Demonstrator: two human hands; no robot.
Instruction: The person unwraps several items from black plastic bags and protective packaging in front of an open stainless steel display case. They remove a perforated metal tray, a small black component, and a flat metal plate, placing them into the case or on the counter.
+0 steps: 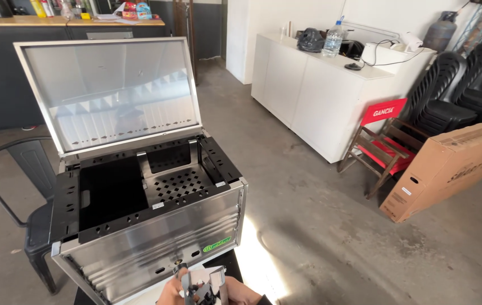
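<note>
Metal bracket piece [210, 287], small, shiny, w/ dark clip bits, sits right at the bottom edge of view, held up in front of the steel tool chest [156, 237]. Left hand [172, 292] wraps it from the left side, fingers curled and clamped on the part; right hand [241, 293] cups it from the right, mostly cut off by the frame, so can't tell how tight that one closes. Both hands bring it in close to the body, prob. so it's steady and easy to look at.

Chest lid [111, 93] stands propped open, tilted back, its glossy inner face catching reflections. That leaves the top tray open: black perforated liner [179, 183] on the right, deeper dark well [111, 192] on the left. Lock hole on the front panel is just above the hands.

Chest seems to rest on a dark metal chair [32, 226], its front corner overhanging toward the hands. Edges to mind: sharp steel corner at front right, lid rim up top.

Room-wise, bare concrete floor [320, 226] is wide open to the right. White cabinet [314, 96] w/ a water bottle [334, 38] stands well apart, plus a red folding chair [382, 141], stacked black chairs [455, 90] and a long cardboard box [450, 166] leaning further right.
</note>
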